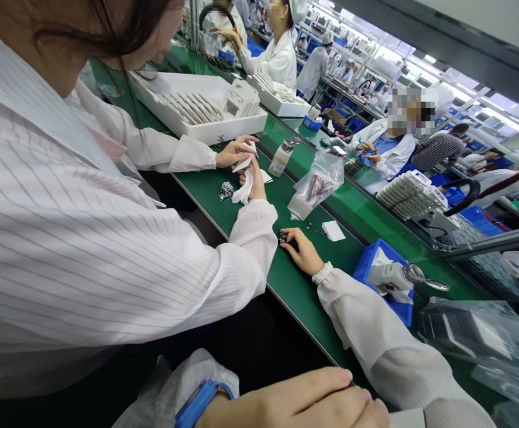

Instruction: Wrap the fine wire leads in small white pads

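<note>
My right hand [302,251] is on the green bench, its thumb and fingers closed round a small black-and-white piece [283,237], mostly covered by the fingertips. My left hand [304,401], below a blue wristband [203,404], is close to the camera at the bottom edge. Its fingers are stretched out side by side and its thumb is hidden. A pale flat-edged object [407,418] shows just past its fingertips; contact cannot be made out. Near my right hand lie a white card stack [333,230] and a thin dark cable [315,229].
At left, a co-worker's hands [247,163] hold a white piece and cloth beside a black-and-white clump [226,190]. Around stand a white tray [174,122], a dispenser bottle [281,157], a plastic bag [319,181], a blue bin [366,261] with another bottle, and bagged dark panels [468,333].
</note>
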### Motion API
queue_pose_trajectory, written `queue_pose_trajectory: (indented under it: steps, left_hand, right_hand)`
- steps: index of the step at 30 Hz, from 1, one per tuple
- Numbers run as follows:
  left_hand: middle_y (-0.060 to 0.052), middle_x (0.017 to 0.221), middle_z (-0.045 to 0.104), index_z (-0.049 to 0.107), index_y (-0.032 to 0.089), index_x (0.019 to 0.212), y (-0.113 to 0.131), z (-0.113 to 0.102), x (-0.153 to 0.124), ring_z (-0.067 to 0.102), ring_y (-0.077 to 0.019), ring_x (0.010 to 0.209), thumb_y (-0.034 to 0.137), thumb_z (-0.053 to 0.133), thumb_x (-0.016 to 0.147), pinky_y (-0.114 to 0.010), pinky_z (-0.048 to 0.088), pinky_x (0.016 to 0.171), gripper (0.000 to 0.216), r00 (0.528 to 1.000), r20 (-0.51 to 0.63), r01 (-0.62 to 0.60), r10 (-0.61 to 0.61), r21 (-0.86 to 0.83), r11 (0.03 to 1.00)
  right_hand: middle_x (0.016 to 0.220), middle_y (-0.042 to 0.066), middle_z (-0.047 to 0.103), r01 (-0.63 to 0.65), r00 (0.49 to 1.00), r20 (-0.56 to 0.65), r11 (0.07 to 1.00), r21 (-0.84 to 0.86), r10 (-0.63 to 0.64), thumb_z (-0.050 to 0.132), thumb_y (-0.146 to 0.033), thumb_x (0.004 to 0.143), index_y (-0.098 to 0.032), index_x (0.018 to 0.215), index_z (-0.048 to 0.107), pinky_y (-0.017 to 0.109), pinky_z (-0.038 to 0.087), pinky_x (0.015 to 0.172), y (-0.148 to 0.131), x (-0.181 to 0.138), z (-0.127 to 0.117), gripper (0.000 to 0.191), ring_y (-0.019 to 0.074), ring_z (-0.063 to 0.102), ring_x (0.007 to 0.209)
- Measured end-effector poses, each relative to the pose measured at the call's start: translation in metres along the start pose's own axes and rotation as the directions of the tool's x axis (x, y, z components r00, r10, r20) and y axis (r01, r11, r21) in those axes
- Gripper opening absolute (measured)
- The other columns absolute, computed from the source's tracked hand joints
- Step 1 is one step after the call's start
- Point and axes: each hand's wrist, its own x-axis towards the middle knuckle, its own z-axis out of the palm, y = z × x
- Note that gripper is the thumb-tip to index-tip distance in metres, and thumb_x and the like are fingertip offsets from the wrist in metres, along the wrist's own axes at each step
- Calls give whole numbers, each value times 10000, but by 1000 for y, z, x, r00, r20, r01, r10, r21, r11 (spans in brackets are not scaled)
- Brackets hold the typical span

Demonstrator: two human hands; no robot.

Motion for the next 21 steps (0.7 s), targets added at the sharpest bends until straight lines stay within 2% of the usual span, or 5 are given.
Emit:
queue_pose_trajectory:
  steps: [3,8,15,17,21]
  left_hand:
    - [44,676,707,654,347,927,-9,-2,-4,663,-194,977,563,511,726,-398,570,871,328,1000,8,-19,19,3,1000]
    - [17,749,723,594,371,797,-16,-13,-52,557,-207,1155,664,587,516,-421,520,916,406,989,121,-85,86,-11,996]
    - [22,584,653,619,370,852,29,-9,-49,646,-233,986,612,470,717,-394,566,738,314,999,2,-34,34,-7,999]
    - [24,634,676,618,362,870,48,-11,-92,649,-208,1032,600,465,745,-379,582,719,309,996,37,-78,77,15,997]
    - [24,724,709,580,370,818,85,-22,-219,634,-170,1116,646,589,616,-358,587,659,342,974,182,-147,138,39,988]
  right_hand:
    - [1149,120,676,-68,994,-78,995,69,73,608,-389,890,-255,866,394,490,468,976,4,2,5,253,259,631,1135]
    - [1086,69,697,-168,976,-112,976,139,184,706,-425,788,-260,870,409,522,458,984,10,4,9,349,254,642,1064]
    - [1102,60,659,-181,978,-70,967,180,196,811,-430,661,-233,1031,551,452,460,1020,2,1,3,493,243,619,1079]
    - [1116,73,660,-189,974,-88,965,185,207,779,-454,702,-226,1043,564,462,457,1024,1,1,5,463,247,617,1086]
    - [1038,74,686,-197,963,-143,960,201,228,736,-465,745,-218,981,566,459,488,992,5,4,11,381,234,651,1004]
